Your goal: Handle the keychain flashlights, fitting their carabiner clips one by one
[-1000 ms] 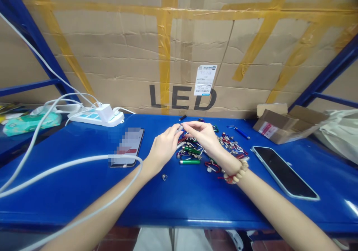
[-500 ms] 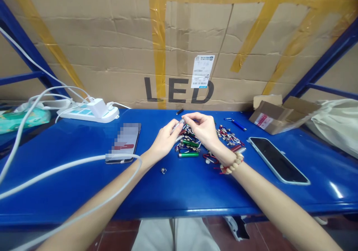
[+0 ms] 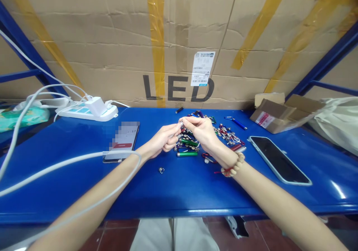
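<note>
My left hand (image 3: 163, 141) is closed, its thumb and forefinger pinching a small silvery metal piece (image 3: 181, 124). My right hand (image 3: 203, 129) meets it there, fingertips closed on the same piece, most of which the fingers hide. Below and behind the hands lies a pile of small metal parts (image 3: 226, 134) with clips and rings. Green metal tubes (image 3: 187, 154) lie at the pile's front, and a red tube (image 3: 235, 147) is by my right wrist. One small silvery part (image 3: 161, 170) lies apart, nearer the table's front edge.
On the blue table (image 3: 179, 191) are a phone (image 3: 124, 137) at left and another phone (image 3: 279, 159) at right. A power strip (image 3: 86, 111) feeds a white cable (image 3: 69, 163) across my left forearm. A small open carton (image 3: 275, 115), a blue clip tube (image 3: 239, 123) and a black tube (image 3: 179, 110) lie further back.
The silvery tube seen along my left fingers no longer shows; only a small silvery piece is visible at the fingertips. My left hand has turned and its fingers have curled in. The view has shifted slightly.
</note>
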The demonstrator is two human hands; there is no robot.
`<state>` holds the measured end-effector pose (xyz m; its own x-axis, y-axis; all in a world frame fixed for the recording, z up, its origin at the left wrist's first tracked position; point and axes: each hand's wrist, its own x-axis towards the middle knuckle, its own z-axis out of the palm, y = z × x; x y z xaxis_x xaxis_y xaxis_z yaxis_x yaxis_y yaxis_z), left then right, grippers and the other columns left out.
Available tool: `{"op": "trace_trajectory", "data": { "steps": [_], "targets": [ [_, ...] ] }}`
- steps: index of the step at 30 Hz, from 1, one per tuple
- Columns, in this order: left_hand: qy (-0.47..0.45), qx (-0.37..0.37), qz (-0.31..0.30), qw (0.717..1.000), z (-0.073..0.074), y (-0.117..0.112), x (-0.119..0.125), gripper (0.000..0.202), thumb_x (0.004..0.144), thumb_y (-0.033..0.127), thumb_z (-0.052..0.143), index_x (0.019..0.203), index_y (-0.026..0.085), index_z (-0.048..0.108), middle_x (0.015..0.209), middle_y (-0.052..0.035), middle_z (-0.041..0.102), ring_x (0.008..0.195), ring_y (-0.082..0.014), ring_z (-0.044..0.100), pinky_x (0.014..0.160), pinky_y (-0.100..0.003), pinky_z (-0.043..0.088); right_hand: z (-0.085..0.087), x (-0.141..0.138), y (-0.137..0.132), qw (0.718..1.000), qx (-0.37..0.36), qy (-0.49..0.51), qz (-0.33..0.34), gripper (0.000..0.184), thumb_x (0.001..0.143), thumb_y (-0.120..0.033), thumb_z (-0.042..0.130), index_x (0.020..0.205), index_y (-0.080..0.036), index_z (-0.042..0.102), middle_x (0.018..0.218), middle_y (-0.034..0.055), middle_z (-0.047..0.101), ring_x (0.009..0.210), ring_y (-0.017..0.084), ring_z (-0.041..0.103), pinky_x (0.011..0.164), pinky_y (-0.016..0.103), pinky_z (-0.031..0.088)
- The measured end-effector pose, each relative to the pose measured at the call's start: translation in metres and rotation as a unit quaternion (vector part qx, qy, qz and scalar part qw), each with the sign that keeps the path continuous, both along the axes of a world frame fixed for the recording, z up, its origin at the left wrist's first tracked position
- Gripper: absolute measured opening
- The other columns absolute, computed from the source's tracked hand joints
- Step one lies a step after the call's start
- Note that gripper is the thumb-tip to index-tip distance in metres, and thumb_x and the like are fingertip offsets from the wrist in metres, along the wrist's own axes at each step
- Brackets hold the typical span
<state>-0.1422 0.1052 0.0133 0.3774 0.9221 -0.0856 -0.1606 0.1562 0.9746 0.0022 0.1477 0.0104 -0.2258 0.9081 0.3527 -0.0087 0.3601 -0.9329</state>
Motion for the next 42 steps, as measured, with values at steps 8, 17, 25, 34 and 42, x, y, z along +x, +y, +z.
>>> {"op": "trace_trajectory", "data": {
  "steps": [8, 17, 25, 34, 42],
  "targets": [
    [-0.073, -0.045, -0.072, 0.994, 0.004, -0.002, 0.001, 0.036, 0.090, 0.045, 0.040, 0.065, 0.020, 0.035, 0.043, 0.0108, 0.012, 0.036, -0.0042, 0.006, 0.032, -0.013, 0.010, 0.013, 0.005, -0.002, 0.999, -0.029, 0.022, 0.033, 0.018, 0.066, -0.030, 0.072, 0.077, -0.016, 0.074, 0.083, 0.0054, 0.073, 0.084, 0.020, 0.067, 0.079, 0.034, 0.053],
    [-0.130, -0.033, 0.021, 0.991, 0.005, 0.004, 0.003, 0.040, 0.092, 0.049, 0.029, 0.069, 0.019, 0.039, 0.046, 0.0087, 0.018, 0.037, -0.0056, 0.014, 0.034, -0.013, 0.015, 0.021, 0.013, 0.000, 0.984, -0.138, 0.077, 0.081, 0.039, 0.083, -0.052, 0.051, 0.092, -0.018, 0.070, 0.080, 0.0056, 0.071, 0.066, 0.012, 0.065, 0.055, 0.023, 0.055],
    [-0.050, 0.042, 0.125, 0.990, 0.002, -0.001, 0.015, 0.024, 0.084, 0.042, 0.054, 0.089, 0.018, 0.052, 0.064, 0.0045, 0.042, 0.051, -0.0051, 0.042, 0.045, -0.014, 0.032, 0.024, 0.017, -0.001, 0.990, -0.116, 0.075, 0.033, 0.035, 0.080, -0.047, 0.056, 0.090, -0.016, 0.068, 0.067, 0.0012, 0.065, 0.045, 0.006, 0.055, 0.045, 0.017, 0.046],
    [-0.048, 0.050, 0.141, 0.988, -0.003, 0.000, 0.017, 0.026, 0.077, 0.037, 0.064, 0.093, 0.020, 0.053, 0.070, 0.0040, 0.047, 0.055, -0.0050, 0.045, 0.046, -0.015, 0.032, 0.027, 0.019, -0.004, 0.992, -0.085, 0.090, 0.012, 0.036, 0.079, -0.049, 0.055, 0.092, -0.017, 0.068, 0.068, 0.0011, 0.065, 0.044, 0.005, 0.053, 0.043, 0.017, 0.043],
    [-0.018, 0.048, 0.149, 0.988, 0.001, -0.003, 0.018, 0.027, 0.076, 0.037, 0.065, 0.091, 0.018, 0.053, 0.065, 0.0039, 0.048, 0.052, -0.0052, 0.044, 0.044, -0.015, 0.031, 0.026, 0.019, -0.002, 0.994, -0.075, 0.077, 0.023, 0.067, 0.082, -0.070, 0.027, 0.075, -0.015, 0.065, 0.059, 0.0038, 0.063, 0.041, 0.008, 0.053, 0.042, 0.020, 0.041]
  ]
}}
